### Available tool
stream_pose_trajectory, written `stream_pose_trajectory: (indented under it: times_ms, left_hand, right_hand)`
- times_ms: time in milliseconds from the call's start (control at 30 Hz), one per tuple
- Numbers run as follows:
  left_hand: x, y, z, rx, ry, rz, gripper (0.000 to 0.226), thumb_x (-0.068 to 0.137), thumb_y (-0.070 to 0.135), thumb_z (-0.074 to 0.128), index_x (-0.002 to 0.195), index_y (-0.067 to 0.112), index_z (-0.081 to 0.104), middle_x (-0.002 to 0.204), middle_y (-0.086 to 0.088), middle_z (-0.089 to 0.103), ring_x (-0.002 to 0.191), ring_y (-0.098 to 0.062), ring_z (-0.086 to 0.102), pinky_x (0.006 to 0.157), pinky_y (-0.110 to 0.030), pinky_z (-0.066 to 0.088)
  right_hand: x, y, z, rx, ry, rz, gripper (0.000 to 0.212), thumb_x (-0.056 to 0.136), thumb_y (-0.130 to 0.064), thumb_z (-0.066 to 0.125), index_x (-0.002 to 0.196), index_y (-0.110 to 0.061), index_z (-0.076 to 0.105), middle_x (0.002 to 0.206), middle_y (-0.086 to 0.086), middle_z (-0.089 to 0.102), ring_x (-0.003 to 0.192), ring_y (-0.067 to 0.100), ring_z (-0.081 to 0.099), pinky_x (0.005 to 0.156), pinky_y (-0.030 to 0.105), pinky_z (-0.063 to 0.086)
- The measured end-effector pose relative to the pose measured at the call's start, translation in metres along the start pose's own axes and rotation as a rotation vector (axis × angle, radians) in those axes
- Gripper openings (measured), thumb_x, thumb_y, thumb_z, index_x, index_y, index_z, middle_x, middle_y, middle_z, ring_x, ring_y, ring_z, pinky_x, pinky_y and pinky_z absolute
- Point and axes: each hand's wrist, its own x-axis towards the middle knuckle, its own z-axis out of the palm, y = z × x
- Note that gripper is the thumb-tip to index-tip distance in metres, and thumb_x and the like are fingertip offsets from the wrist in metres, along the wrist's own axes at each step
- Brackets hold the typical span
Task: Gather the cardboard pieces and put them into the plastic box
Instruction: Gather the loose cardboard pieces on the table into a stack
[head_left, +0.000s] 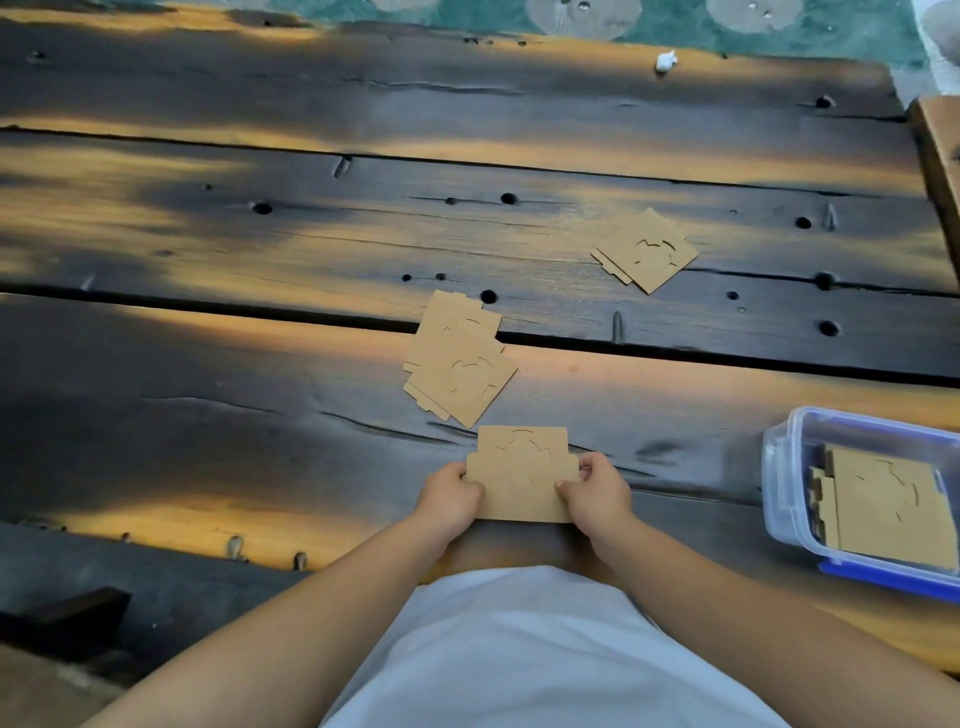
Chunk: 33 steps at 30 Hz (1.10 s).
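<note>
A flat brown cardboard piece (521, 475) with curved die-cut slits is held at the near edge of the table, my left hand (451, 498) gripping its left side and my right hand (596, 493) its right side. Just beyond it lies a small overlapping pile of cardboard pieces (460, 358). A second small pile of cardboard pieces (645, 250) lies farther back to the right. The clear plastic box (779, 483) with blue rim stands at the right edge and holds several stacked cardboard pieces (891, 504).
The dark wooden plank table (260, 234) has gaps between planks and several holes. A small white scrap (665, 61) lies near the far edge. A wooden edge (937, 150) stands at the far right. My white clothing fills the bottom centre.
</note>
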Motion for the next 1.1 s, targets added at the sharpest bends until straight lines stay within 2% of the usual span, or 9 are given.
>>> stream_pose_trajectory:
  times_ms: [167,233,333,467,567,700,867,967,1100]
  left_hand:
    - [0.014,0.006,-0.037,0.054,0.038,0.074,0.038,0.083,0.009,0.043,0.114,0.02,0.063,0.11,0.0,0.066,0.102,-0.023,0.058,0.08,-0.03,0.045]
    - [0.024,0.015,-0.053,0.149,0.051,0.127,0.038,0.084,0.012,0.043,0.115,0.023,0.063,0.109,0.001,0.066,0.105,-0.024,0.057,0.079,-0.03,0.044]
    - [0.043,0.03,-0.079,0.249,0.043,0.201,0.038,0.087,0.015,0.043,0.12,0.023,0.061,0.116,-0.003,0.067,0.109,-0.028,0.057,0.088,-0.033,0.046]
    - [0.076,0.054,-0.101,0.364,0.031,0.301,0.039,0.09,0.014,0.049,0.128,0.011,0.058,0.129,-0.011,0.062,0.119,-0.031,0.054,0.091,-0.027,0.039]
    - [0.101,0.072,-0.11,0.441,0.023,0.349,0.04,0.088,0.015,0.051,0.126,0.008,0.057,0.13,-0.013,0.061,0.119,-0.032,0.055,0.093,-0.031,0.041]
    - [0.125,0.085,-0.113,0.529,0.023,0.36,0.047,0.085,0.017,0.054,0.131,0.008,0.051,0.129,-0.017,0.06,0.117,-0.035,0.055,0.094,-0.035,0.043]
    - [0.138,0.079,-0.112,0.549,0.027,0.369,0.047,0.081,0.018,0.056,0.127,0.008,0.051,0.126,-0.017,0.06,0.115,-0.034,0.053,0.092,-0.036,0.043]
    - [0.142,0.077,-0.111,0.526,0.017,0.353,0.046,0.079,0.021,0.057,0.124,0.01,0.052,0.126,-0.014,0.057,0.115,-0.032,0.052,0.091,-0.035,0.043]
    - [0.139,0.075,-0.106,0.396,0.012,0.274,0.047,0.08,0.022,0.057,0.126,0.012,0.05,0.126,-0.011,0.055,0.114,-0.03,0.053,0.094,-0.036,0.044]
  right_hand:
    - [-0.006,-0.019,0.029,0.146,-0.004,0.081,0.016,0.084,-0.01,0.065,0.089,-0.021,0.053,0.099,0.004,0.066,0.094,0.025,0.061,0.085,0.042,0.052]
    - [-0.006,-0.028,0.041,0.208,-0.004,0.13,0.015,0.084,-0.011,0.065,0.093,-0.016,0.054,0.1,0.007,0.064,0.094,0.027,0.061,0.085,0.045,0.053]
    - [-0.002,-0.042,0.062,0.288,-0.007,0.181,0.017,0.084,-0.014,0.065,0.096,-0.012,0.053,0.099,0.01,0.064,0.093,0.029,0.061,0.084,0.048,0.054]
    - [0.003,-0.062,0.086,0.386,0.008,0.218,0.012,0.086,-0.015,0.061,0.094,-0.017,0.052,0.101,0.009,0.063,0.091,0.027,0.06,0.072,0.039,0.053]
    - [0.011,-0.075,0.102,0.436,0.026,0.246,0.012,0.087,-0.017,0.061,0.096,-0.016,0.053,0.102,0.009,0.063,0.09,0.026,0.059,0.065,0.034,0.047]
    - [0.021,-0.092,0.117,0.489,0.056,0.306,0.015,0.087,-0.018,0.063,0.099,-0.015,0.056,0.101,0.009,0.064,0.09,0.027,0.06,0.068,0.037,0.05]
    - [0.024,-0.099,0.122,0.511,0.096,0.315,0.014,0.088,-0.02,0.062,0.102,-0.02,0.057,0.097,0.002,0.063,0.085,0.019,0.058,0.057,0.03,0.042]
    - [0.026,-0.1,0.118,0.542,0.065,0.311,0.019,0.09,-0.022,0.063,0.107,-0.02,0.058,0.1,0.0,0.065,0.088,0.017,0.059,0.059,0.028,0.043]
    - [0.034,-0.101,0.103,0.524,0.055,0.28,0.015,0.089,-0.022,0.062,0.103,-0.022,0.057,0.102,0.0,0.066,0.088,0.017,0.06,0.06,0.03,0.045]
